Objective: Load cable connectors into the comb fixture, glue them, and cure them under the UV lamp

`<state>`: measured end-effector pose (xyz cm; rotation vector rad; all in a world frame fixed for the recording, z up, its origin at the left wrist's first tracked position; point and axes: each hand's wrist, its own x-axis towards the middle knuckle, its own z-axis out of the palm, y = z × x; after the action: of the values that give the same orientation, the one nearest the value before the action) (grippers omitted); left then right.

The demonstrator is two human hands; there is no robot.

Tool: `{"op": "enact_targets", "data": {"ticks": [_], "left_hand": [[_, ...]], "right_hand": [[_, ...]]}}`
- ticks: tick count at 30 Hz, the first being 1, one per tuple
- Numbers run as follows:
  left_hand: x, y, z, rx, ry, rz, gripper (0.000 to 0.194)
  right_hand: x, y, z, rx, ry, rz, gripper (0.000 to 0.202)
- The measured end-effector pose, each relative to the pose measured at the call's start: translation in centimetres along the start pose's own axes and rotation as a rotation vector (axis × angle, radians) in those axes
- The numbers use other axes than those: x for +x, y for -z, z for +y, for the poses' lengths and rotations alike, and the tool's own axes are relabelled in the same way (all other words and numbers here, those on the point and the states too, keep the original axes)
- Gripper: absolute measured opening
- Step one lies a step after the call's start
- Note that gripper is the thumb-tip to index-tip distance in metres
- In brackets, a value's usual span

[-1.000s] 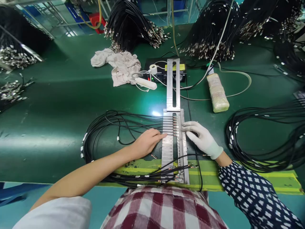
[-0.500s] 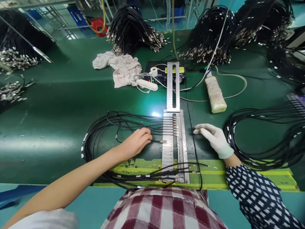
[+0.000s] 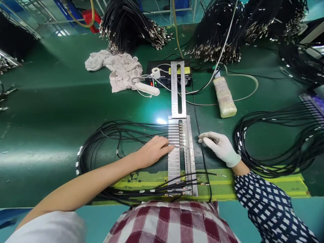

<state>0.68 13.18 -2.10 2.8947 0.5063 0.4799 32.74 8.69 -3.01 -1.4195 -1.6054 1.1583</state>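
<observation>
The left hand [image 3: 153,153] lies palm down on the green table [image 3: 50,135], its grip narrowed: thumb and forefinger pinch the end of a thin black cable [image 3: 131,135] and press it against the left edge of the slotted metal fixture [image 3: 174,158], about halfway along the fixture's length. The bare forearm runs in from the lower left, low over the table. The cable's loops lie coiled on the table just left of the hand, and several connector tips already sit in the fixture's upper slots. The right hand [image 3: 220,146], in a white glove, rests flat on the table just right of the fixture, fingers stretched out together toward it, its grip slack and holding nothing; whether the fingertips touch the metal cannot be told. Its spotted sleeve [image 3: 263,202] comes in from the lower right.
</observation>
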Motion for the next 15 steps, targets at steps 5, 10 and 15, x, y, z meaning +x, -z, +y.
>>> {"op": "enact_targets", "data": {"ticks": [5, 10, 15], "left_hand": [[0.4, 0.2, 0.3, 0.023, -0.016, -0.016, 0.025], [0.5, 0.4, 0.8, 0.082, -0.024, -0.032, 0.025], [0.0, -0.7, 0.8, -0.044, 0.005, 0.034, 0.023]], "right_hand": [[0.0, 0.1, 0.0, -0.022, 0.005, -0.001, 0.029], [0.0, 0.2, 0.1, -0.031, 0.02, 0.007, 0.027], [-0.1, 0.2, 0.0, -0.067, 0.032, 0.009, 0.027]]}}
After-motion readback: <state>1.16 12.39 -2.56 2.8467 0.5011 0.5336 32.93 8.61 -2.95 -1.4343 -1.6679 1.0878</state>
